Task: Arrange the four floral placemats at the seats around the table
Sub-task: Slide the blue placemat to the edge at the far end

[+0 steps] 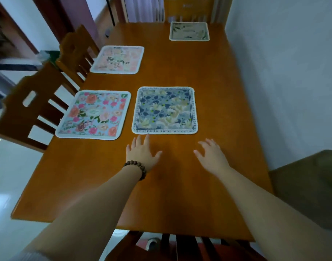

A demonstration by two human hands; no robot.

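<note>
Four floral placemats lie flat on the wooden table. A blue and cream placemat sits in the middle, nearest my hands. A pink-rose placemat lies at the near left seat. A pale pink placemat lies at the far left seat. A beige placemat lies at the far end. My left hand, with a bead bracelet on the wrist, hovers open, its fingertips at the blue placemat's near edge. My right hand is open over bare wood, a short way from that placemat.
Two wooden chairs stand along the left side, another chair at the far end, and a chair back just below me. A white wall runs along the table's right side. An olive seat is at the right.
</note>
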